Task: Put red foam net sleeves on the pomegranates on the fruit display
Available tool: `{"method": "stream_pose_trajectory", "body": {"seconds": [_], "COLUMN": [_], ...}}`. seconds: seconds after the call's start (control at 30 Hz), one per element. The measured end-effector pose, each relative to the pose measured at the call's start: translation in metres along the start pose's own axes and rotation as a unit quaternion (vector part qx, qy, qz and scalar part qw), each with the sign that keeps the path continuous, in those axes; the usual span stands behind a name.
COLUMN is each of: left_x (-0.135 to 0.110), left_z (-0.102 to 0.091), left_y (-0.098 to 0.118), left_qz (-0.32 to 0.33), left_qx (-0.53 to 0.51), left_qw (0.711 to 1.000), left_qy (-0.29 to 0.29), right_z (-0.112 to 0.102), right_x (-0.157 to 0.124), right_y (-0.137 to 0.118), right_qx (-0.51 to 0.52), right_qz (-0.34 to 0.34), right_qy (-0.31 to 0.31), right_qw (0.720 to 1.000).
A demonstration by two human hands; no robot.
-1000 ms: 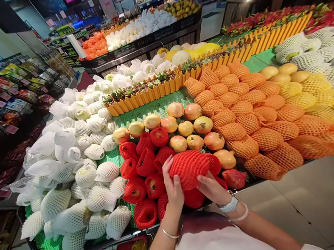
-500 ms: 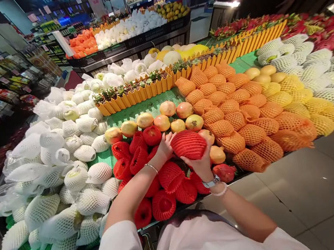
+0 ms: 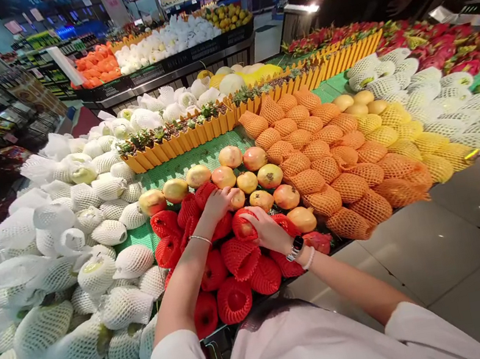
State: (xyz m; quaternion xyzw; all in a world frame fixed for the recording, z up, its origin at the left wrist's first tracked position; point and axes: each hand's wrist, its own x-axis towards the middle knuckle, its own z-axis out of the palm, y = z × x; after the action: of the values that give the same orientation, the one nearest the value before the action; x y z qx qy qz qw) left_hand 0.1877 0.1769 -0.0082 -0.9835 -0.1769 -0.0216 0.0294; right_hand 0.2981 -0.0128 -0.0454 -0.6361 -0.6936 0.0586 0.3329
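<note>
A red-netted fruit [image 3: 243, 227] sits low among its neighbours, near the front middle of the display, its dark red end facing the wearer; the right hand [image 3: 268, 228] comes at it from the right, fingers curled over its upper right side and palm close against it, so that the fruit lies just left of the palm, held in a narrow grip; the left hand [image 3: 218, 203] is bent over the pile just up and to the left, fingertips beside a bare pinkish-yellow fruit [image 3: 237, 199]; whether those fingers close on anything cannot be told, since the back of the hand hides the underside.

Other red-netted pieces [image 3: 234, 299] crowd below and to the left of both hands, some with open netting turned up; behind and to the right lie more bare fruits [image 3: 247, 182] on a green mat [image 3: 194, 157]; farther right are rows of orange-netted fruits [image 3: 315, 182], then yellow-netted ones [image 3: 429, 141]; white-netted fruits [image 3: 110, 232] fill the left side; a low orange picket planter [image 3: 181, 139] runs along the back; a dark-faced watch [image 3: 296, 247] circles the right wrist, a silver bangle [image 3: 201, 238] the left.
</note>
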Motion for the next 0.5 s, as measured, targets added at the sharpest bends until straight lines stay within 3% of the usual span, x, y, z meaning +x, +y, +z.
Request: {"method": "stream_pose_trajectory", "body": {"seconds": [0.17, 0.27, 0.4, 0.5], "left_x": [-0.004, -0.006, -0.012, -0.028], "left_z": [-0.005, -0.007, -0.005, -0.011], "left_y": [0.002, 0.008, 0.021, 0.036], "left_qz": [-0.004, -0.021, -0.054, -0.069], "left_qx": [0.007, 0.007, 0.007, -0.021], "left_qw": [1.0, 1.0, 0.998, 0.997], "left_qy": [0.004, 0.006, 0.007, 0.013], "right_z": [0.01, 0.006, -0.023, -0.053], "right_x": [0.01, 0.011, 0.001, -0.014], "right_y": [0.0, -0.005, -0.01, -0.007], "right_qx": [-0.035, -0.08, -0.107, -0.037], "right_qz": [0.012, 0.056, 0.085, 0.078], "right_qy": [-0.024, -0.049, -0.11, -0.087], "right_qw": [0.999, 0.994, 0.985, 0.992]}}
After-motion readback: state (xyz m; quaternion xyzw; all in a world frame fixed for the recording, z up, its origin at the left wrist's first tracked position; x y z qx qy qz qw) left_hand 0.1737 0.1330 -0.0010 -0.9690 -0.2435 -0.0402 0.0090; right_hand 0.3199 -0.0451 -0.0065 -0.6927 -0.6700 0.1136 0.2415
